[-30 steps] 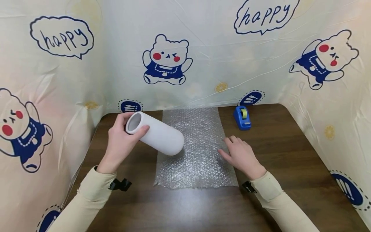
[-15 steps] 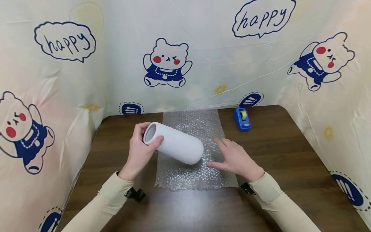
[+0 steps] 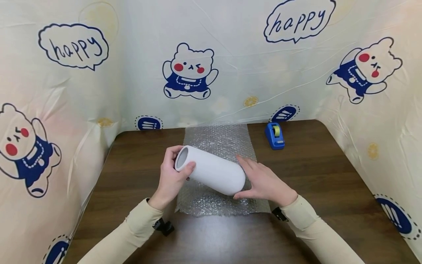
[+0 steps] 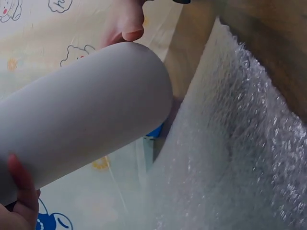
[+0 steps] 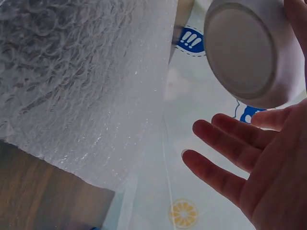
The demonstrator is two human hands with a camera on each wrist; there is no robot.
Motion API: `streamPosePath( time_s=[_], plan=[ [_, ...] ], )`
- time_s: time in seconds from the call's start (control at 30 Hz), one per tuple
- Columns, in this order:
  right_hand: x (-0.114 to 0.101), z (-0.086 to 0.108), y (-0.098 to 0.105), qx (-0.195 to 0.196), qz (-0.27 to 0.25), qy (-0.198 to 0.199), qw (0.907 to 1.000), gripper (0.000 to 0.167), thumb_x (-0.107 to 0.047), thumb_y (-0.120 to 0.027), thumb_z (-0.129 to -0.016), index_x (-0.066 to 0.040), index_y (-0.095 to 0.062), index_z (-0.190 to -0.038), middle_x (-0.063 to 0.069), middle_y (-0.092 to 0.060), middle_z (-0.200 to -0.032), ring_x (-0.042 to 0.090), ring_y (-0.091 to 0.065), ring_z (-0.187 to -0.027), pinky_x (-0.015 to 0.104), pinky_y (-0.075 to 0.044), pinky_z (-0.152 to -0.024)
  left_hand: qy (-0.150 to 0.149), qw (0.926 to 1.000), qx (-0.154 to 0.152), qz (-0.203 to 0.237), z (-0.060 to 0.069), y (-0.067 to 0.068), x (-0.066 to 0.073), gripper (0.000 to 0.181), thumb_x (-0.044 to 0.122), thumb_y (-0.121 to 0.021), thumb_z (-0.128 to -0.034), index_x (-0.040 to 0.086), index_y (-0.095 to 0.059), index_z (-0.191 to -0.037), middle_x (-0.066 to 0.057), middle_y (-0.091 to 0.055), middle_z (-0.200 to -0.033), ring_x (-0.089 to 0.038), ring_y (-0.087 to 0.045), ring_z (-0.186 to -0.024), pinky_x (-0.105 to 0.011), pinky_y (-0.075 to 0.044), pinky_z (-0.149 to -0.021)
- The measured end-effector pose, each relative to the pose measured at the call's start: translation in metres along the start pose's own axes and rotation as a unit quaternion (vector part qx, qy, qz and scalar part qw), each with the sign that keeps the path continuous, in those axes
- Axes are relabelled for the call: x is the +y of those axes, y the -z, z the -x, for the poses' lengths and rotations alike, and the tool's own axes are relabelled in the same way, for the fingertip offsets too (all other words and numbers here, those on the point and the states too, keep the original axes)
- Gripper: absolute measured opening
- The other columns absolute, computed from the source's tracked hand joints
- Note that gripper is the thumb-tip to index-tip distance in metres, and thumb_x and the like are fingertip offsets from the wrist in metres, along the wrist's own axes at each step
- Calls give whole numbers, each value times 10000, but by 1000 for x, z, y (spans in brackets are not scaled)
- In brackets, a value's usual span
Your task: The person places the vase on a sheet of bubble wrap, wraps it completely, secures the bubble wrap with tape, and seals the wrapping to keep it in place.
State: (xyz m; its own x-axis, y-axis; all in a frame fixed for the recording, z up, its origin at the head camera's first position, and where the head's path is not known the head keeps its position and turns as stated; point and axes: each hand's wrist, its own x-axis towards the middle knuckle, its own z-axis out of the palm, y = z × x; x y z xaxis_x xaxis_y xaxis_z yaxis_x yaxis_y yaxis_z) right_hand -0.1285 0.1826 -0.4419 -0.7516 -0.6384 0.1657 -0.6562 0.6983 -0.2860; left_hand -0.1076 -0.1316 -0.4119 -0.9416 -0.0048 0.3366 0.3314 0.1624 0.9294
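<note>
A white cylindrical vase (image 3: pixel 211 170) is held tilted above a sheet of bubble wrap (image 3: pixel 217 137), its hollow mouth facing up and left. My left hand (image 3: pixel 169 183) grips it near the mouth, thumb on the front and fingers behind. At the rounded lower end, my right hand (image 3: pixel 265 182) spans the vase with thumb and forefinger spread, touching or almost touching it. In the right wrist view, the flat base of the vase (image 5: pixel 244 52) shows, and the other fingers (image 5: pixel 216 179) of that hand stretch out straight, apart from it.
The bubble wrap lies flat on a brown wooden table (image 3: pixel 323 165). At the back right stands a blue tape dispenser (image 3: pixel 275 135) with a yellowish roll. Printed cloth (image 3: pixel 132 73) hangs around the back and both sides.
My left hand has carried the vase rightward and slightly nearer, over the middle of the bubble wrap. My right hand has lifted off the wrap's right edge, spread its thumb and come to the vase's base.
</note>
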Motion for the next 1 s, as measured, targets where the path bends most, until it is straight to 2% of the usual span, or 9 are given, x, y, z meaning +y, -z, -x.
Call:
streamPosePath(
  time_s=[0.37,0.53,0.73,0.83,1.0],
  plan=[
    [-2,1,2,-61,-168,63,9998,1283,-790,-760,-738,-7,-255,-1620,194,-484,-1559,343,-537,-1381,562,-491,-1049,149,9995,161,229,8,-7,-6,540,153,-720,-891,16,-478,-1353,-113,-586,-1134,-190,-582,-895,-307,-537,-523],
    [-1,0,2,-108,-412,89,9991,1176,-738,-794,-749,-22,-357,-1573,155,-553,-1494,297,-589,-1315,524,-502,-1048,192,9992,159,302,9,-8,-9,534,145,-718,-893,17,-478,-1352,-134,-589,-1139,-186,-584,-902,-307,-542,-528],
    [2,1,5,-109,-491,31,9987,1059,-733,-801,-742,-72,-473,-1502,62,-638,-1387,205,-644,-1196,484,-532,-963,396,9984,-57,394,6,-10,-13,529,67,-723,-897,-8,-478,-1359,-192,-614,-1152,-155,-617,-876,-324,-570,-546],
    [5,2,6,-108,-451,35,9989,1040,-747,-799,-731,-97,-498,-1486,32,-647,-1369,179,-649,-1163,456,-532,-929,628,9966,-259,466,5,-8,-15,527,23,-723,-910,-15,-476,-1374,-232,-633,-1213,-158,-648,-909,-352,-599,-585],
    [11,4,6,-71,-466,89,9989,997,-752,-796,-725,-127,-534,-1457,-8,-662,-1323,152,-656,-1073,425,-544,-883,1032,9920,-720,-124,2,0,-20,522,86,-735,-945,6,-502,-1405,-224,-646,-1328,-204,-643,-1067,-288,-581,-777]
  ],
)
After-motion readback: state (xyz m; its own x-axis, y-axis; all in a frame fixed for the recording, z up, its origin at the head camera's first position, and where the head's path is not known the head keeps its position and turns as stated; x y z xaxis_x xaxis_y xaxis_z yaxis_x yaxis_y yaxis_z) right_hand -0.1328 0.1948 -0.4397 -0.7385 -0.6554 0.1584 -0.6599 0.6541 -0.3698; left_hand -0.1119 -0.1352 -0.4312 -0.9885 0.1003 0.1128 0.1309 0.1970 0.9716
